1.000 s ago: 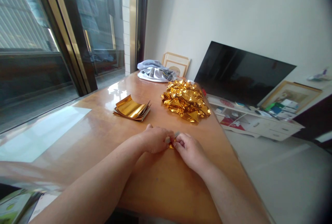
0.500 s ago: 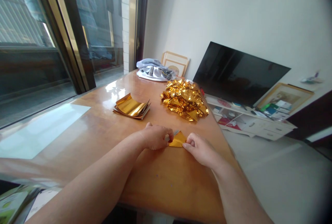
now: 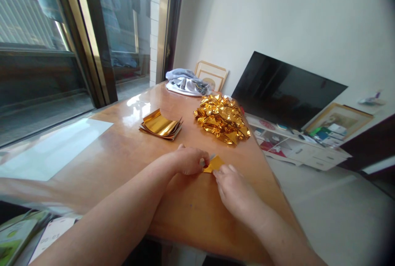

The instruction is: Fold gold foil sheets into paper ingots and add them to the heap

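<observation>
Between my hands a small sheet of gold foil paper [image 3: 217, 162] lies on the wooden table [image 3: 182, 212], partly folded. My left hand [image 3: 191, 161] is closed on its left edge, fingers curled in a pinch. My right hand [image 3: 230, 181] presses its closed fingers on the near right part of the sheet, back of the hand upward. Ahead to the left rests a stack of gold foil sheets [image 3: 160, 124], slightly curled. A heap of folded gold foil pieces [image 3: 220, 118] lies ahead to the right.
Folded light cloth [image 3: 187, 83] and framed pictures [image 3: 212, 72] are at the table's far end. A pale sheet [image 3: 58, 146] lies on the left. Below the near left edge sit a phone-like white item [image 3: 54, 235] and a green item [image 3: 15, 237]. Right of the table stands a white cabinet [image 3: 304, 151].
My right hand has moved from the sheet's right corner inward and turned palm down over its near edge. The left hand keeps its pinch. The view has shifted slightly.
</observation>
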